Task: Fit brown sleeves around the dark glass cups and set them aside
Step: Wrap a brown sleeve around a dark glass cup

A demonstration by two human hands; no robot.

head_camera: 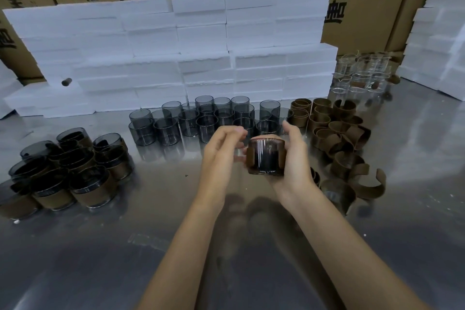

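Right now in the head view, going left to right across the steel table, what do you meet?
Sleeved cups → left hand → cup with a sleeve held in the right hand → pile of loose brown sleeves. The bare dark cups behind overlap this order.

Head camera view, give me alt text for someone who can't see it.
A person's right hand holds a dark glass cup wrapped in a brown sleeve, the left hand beside it. On the metal table, finished cups sit left, bare cups behind, loose sleeves right.

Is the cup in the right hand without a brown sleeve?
No, a brown sleeve already wraps the dark cup that the right hand holds.
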